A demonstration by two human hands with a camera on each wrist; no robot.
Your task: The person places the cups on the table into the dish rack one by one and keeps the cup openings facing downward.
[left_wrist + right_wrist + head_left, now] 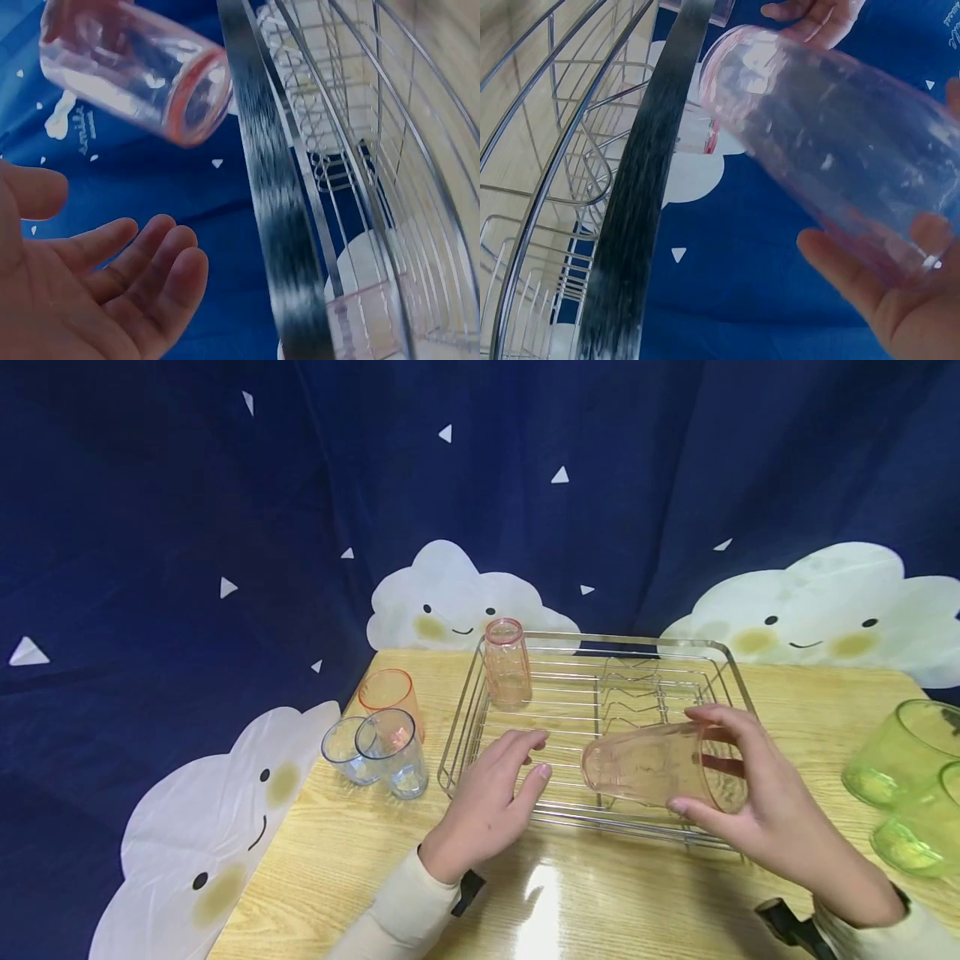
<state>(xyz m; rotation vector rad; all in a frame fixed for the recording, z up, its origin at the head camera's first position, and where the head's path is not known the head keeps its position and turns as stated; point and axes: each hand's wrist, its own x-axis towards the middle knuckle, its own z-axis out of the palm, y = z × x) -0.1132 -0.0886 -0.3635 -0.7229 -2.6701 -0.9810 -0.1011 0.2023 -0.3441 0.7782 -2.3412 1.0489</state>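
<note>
My right hand (776,814) grips a clear pink drinking glass (648,766) near its wide mouth, thumb on the near side and fingers on the far side. The glass lies tipped sideways above the wire dish rack (624,638), its base pointing left. To the left of that base, my left hand (487,810) hovers over the rack's front with fingers slightly bent and holds nothing. The left wrist view shows its palm and loose fingers (150,270) apart from the glass. Another pink glass (508,672) stands in the rack's back left corner.
Left of the rack stand an orange-rimmed glass (392,693) and two bluish glasses (407,770). Two green glasses (873,768) are at the table's right side. Wire dividers (630,706) rise in the rack's right half. A dark blue curtain (510,485) hangs behind the wooden table (300,893).
</note>
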